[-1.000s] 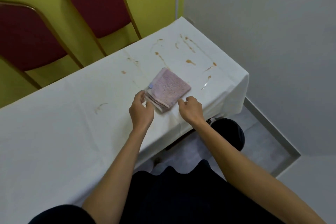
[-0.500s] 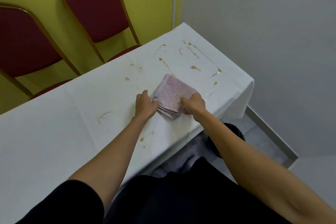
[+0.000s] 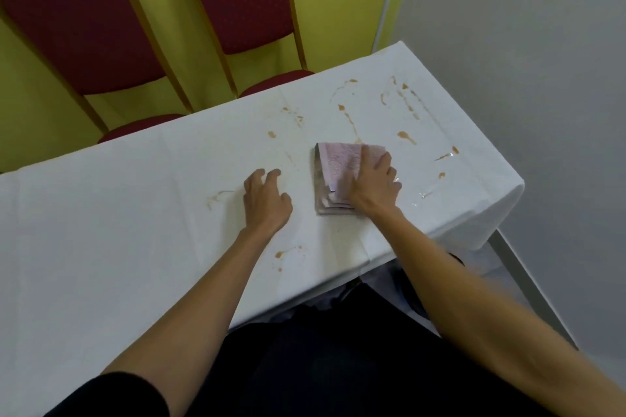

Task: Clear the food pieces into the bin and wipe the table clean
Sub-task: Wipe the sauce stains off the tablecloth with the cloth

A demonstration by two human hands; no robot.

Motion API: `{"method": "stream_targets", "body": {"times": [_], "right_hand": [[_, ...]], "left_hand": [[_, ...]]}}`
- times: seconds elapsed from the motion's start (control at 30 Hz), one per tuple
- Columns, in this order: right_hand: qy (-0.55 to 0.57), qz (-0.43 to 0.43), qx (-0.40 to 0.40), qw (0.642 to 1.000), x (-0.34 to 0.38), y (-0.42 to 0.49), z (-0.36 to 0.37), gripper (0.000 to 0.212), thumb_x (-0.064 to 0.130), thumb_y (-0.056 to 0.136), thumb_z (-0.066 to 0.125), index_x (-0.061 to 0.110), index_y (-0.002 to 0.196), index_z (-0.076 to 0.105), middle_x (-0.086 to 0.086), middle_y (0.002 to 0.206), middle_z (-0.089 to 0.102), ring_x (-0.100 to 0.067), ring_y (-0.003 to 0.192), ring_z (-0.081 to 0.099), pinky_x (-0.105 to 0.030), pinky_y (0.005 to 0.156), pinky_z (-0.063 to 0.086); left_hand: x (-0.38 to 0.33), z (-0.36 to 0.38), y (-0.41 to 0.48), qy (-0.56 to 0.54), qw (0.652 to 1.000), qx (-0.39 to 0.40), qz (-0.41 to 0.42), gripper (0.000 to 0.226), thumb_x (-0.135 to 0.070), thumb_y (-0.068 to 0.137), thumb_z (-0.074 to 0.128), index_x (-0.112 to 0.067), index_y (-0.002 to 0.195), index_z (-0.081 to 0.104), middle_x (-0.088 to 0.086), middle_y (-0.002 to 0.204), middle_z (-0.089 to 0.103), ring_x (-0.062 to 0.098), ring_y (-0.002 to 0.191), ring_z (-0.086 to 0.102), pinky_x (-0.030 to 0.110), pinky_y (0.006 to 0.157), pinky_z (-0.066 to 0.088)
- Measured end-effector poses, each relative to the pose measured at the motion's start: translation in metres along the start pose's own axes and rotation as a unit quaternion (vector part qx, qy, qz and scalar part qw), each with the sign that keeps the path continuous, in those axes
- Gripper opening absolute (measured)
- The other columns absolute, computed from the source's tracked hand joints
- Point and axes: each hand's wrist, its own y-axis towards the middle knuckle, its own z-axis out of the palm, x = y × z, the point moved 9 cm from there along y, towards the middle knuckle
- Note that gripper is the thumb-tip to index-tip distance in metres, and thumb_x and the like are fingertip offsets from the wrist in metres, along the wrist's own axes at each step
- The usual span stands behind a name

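Observation:
A folded pink cloth (image 3: 333, 166) lies on the table with the white tablecloth (image 3: 135, 213). My right hand (image 3: 371, 184) lies flat on the cloth's right half and presses it down. To the left of the cloth, my left hand (image 3: 266, 201) rests on the tablecloth with its fingers loosely spread, holding nothing. Brown sauce stains (image 3: 406, 136) are scattered over the far right part of the tablecloth, one more stain (image 3: 216, 197) lies left of my left hand, and another stain (image 3: 286, 252) sits near the front edge.
Two red chairs with gold frames (image 3: 237, 3) stand behind the table against a yellow wall. A grey wall closes the right side. The table's right end (image 3: 508, 193) drops off close to that wall. A wet streak (image 3: 426, 193) shines right of the cloth.
My left hand let go of the cloth and moved left onto the bare tablecloth. My right hand moved on top of the cloth and now presses it flat.

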Motion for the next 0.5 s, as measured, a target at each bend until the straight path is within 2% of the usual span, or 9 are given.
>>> {"method": "stream_targets", "body": {"times": [0.07, 0.1, 0.17, 0.23, 0.37, 0.43, 0.5], "right_hand": [[-0.043, -0.020, 0.044, 0.998, 0.009, -0.009, 0.029, 0.085, 0.075, 0.082, 0.042, 0.029, 0.149, 0.015, -0.029, 0.159, -0.003, -0.050, 0.144, 0.010, -0.068, 0.108, 0.017], [-0.068, -0.029, 0.054, 0.996, 0.012, -0.012, 0.040, 0.097, 0.086, 0.076, 0.037, 0.030, 0.151, 0.011, -0.030, 0.159, -0.012, -0.051, 0.146, -0.002, -0.070, 0.109, 0.009], [-0.117, -0.040, 0.052, 0.991, 0.013, -0.016, 0.054, 0.113, 0.093, 0.070, 0.032, 0.028, 0.156, -0.001, -0.031, 0.157, -0.024, -0.050, 0.146, -0.016, -0.070, 0.111, 0.000], [-0.124, -0.049, 0.034, 0.991, 0.014, -0.013, 0.056, 0.103, 0.084, 0.078, 0.037, 0.027, 0.156, 0.003, -0.032, 0.157, -0.020, -0.050, 0.146, -0.013, -0.069, 0.111, 0.004], [-0.101, -0.061, -0.035, 0.992, 0.007, -0.003, 0.039, 0.062, 0.049, 0.087, 0.053, 0.032, 0.143, 0.032, -0.027, 0.160, 0.007, -0.046, 0.143, 0.013, -0.059, 0.105, 0.026], [-0.085, -0.061, -0.043, 0.994, 0.005, -0.005, 0.039, 0.057, 0.042, 0.087, 0.055, 0.032, 0.140, 0.037, -0.023, 0.160, 0.012, -0.043, 0.143, 0.017, -0.054, 0.103, 0.027], [-0.084, -0.085, -0.029, 0.992, 0.018, -0.016, 0.048, 0.061, 0.040, 0.087, 0.054, 0.033, 0.145, 0.035, -0.019, 0.163, 0.013, -0.039, 0.147, 0.014, -0.051, 0.106, 0.026]], "left_hand": [[0.012, -0.003, -0.002, 0.040, 0.999, -0.027, 0.002, 0.054, -0.018, 0.100, 0.049, -0.013, 0.152, 0.035, 0.013, 0.164, 0.017, 0.028, 0.154, 0.007, 0.040, 0.123, 0.014], [0.016, -0.001, -0.003, 0.059, 0.998, -0.032, 0.006, 0.055, -0.020, 0.102, 0.045, -0.014, 0.154, 0.030, 0.012, 0.166, 0.011, 0.027, 0.155, 0.000, 0.041, 0.124, 0.009], [0.026, 0.010, -0.008, 0.092, 0.996, -0.015, 0.005, 0.057, -0.026, 0.105, 0.037, -0.014, 0.158, 0.020, 0.011, 0.168, 0.000, 0.025, 0.155, -0.010, 0.043, 0.125, 0.001], [0.038, 0.024, -0.016, 0.123, 0.992, 0.011, -0.007, 0.060, -0.033, 0.107, 0.028, -0.013, 0.160, 0.008, 0.010, 0.167, -0.010, 0.025, 0.153, -0.016, 0.046, 0.124, -0.007], [0.050, 0.038, -0.022, 0.156, 0.988, 0.017, -0.011, 0.062, -0.040, 0.107, 0.016, -0.013, 0.159, -0.003, 0.010, 0.166, -0.018, 0.025, 0.153, -0.019, 0.049, 0.123, -0.011], [0.051, 0.041, -0.021, 0.162, 0.987, 0.010, -0.006, 0.062, -0.039, 0.107, 0.015, -0.011, 0.159, -0.002, 0.011, 0.166, -0.017, 0.025, 0.153, -0.018, 0.049, 0.124, -0.010], [0.053, 0.043, -0.021, 0.162, 0.987, 0.006, -0.006, 0.062, -0.038, 0.107, 0.014, -0.010, 0.160, 0.000, 0.012, 0.166, -0.015, 0.026, 0.153, -0.016, 0.048, 0.124, -0.009]]}}
